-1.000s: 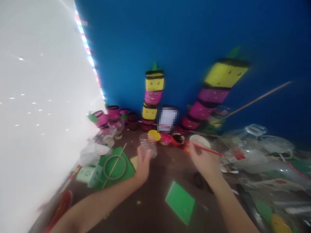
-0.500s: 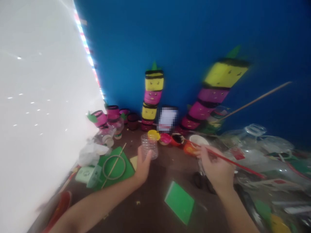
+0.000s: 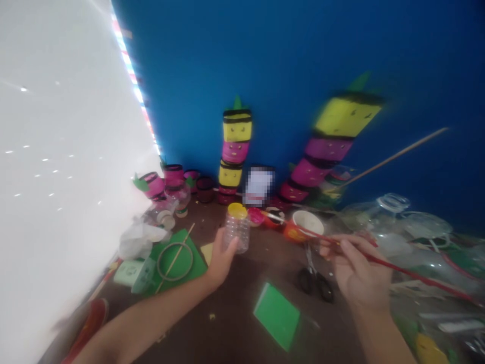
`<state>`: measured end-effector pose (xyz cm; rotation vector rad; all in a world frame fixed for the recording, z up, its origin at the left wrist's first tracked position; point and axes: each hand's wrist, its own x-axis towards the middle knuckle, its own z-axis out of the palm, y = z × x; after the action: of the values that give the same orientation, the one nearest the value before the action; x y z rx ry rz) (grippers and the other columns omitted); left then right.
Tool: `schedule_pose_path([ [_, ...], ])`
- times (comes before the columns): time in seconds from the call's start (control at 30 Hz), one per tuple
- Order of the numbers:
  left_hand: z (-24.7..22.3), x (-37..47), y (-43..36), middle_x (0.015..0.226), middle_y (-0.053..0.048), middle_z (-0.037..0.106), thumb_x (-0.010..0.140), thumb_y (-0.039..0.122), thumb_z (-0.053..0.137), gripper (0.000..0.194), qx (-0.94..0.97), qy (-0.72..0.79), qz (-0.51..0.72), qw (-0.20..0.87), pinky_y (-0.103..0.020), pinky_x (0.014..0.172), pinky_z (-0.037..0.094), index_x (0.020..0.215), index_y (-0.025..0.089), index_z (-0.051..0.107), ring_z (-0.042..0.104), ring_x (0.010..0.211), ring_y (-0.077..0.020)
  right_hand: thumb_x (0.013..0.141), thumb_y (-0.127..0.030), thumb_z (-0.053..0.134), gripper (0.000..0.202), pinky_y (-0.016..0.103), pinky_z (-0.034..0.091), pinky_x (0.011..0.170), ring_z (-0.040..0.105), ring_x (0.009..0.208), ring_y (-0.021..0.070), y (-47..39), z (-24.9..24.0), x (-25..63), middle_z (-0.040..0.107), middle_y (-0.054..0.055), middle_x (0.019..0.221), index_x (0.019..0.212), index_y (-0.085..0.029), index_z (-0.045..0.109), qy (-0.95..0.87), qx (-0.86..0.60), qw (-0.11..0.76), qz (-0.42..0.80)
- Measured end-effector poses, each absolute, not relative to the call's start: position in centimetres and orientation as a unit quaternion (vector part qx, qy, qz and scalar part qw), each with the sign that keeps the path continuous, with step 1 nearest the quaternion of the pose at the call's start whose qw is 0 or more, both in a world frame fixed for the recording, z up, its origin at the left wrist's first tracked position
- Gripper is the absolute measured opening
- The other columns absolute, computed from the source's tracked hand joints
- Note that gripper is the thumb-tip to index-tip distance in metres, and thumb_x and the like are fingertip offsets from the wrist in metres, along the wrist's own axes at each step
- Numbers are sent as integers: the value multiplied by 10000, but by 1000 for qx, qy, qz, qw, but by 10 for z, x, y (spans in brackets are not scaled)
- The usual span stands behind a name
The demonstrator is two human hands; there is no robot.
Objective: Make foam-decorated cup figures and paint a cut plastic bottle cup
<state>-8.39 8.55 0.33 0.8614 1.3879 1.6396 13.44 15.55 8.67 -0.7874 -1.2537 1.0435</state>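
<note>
My left hand (image 3: 223, 255) is closed round a clear ribbed plastic bottle piece (image 3: 238, 233), thumb in front. Just behind its top sits a yellow paint cup (image 3: 237, 210). In my right hand (image 3: 359, 273) I grip a long red-handled paintbrush (image 3: 401, 269), its pale bristle end pointing left toward the paint cups. A pink paint cup (image 3: 256, 216) and a dark-filled red cup (image 3: 276, 216) stand near the brush tip. Below the brush is a white-rimmed orange cup (image 3: 293, 232), with black-handled scissors (image 3: 314, 283) on the table in front of it.
A green pad (image 3: 278, 316) lies at the front. To the left are a green sheet (image 3: 189, 258) with a ring and stick, and a white crumpled bag (image 3: 138, 240). Painted stacked figures (image 3: 235, 141) lean on the blue wall. Clear plastic bottles (image 3: 394, 217) crowd the right side.
My right hand has moved right and slightly down, drawing the paintbrush back from the orange cup and uncovering the scissors. The bottle piece in my left hand has shifted slightly to the right.
</note>
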Motion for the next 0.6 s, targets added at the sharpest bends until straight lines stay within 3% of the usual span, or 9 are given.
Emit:
schedule_pose_path([
  [0.23, 4, -82, 86, 973, -44, 618, 748, 357, 602, 338, 336, 552, 651, 398, -304, 832, 447, 1033, 193, 522, 581, 895, -179, 693, -289, 695, 63, 252, 491, 416, 603, 483, 146, 152, 84, 130, 675, 13, 617, 718, -232, 703, -569, -322, 550, 519],
  [0.6, 0, -83, 86, 977, -42, 614, 733, 343, 621, 352, 346, 542, 654, 398, -301, 853, 438, 1033, 193, 512, 579, 912, -175, 686, -313, 703, 89, 282, 525, 434, 615, 496, 162, 154, 76, 127, 673, 25, 641, 702, -226, 690, -563, -348, 547, 513],
])
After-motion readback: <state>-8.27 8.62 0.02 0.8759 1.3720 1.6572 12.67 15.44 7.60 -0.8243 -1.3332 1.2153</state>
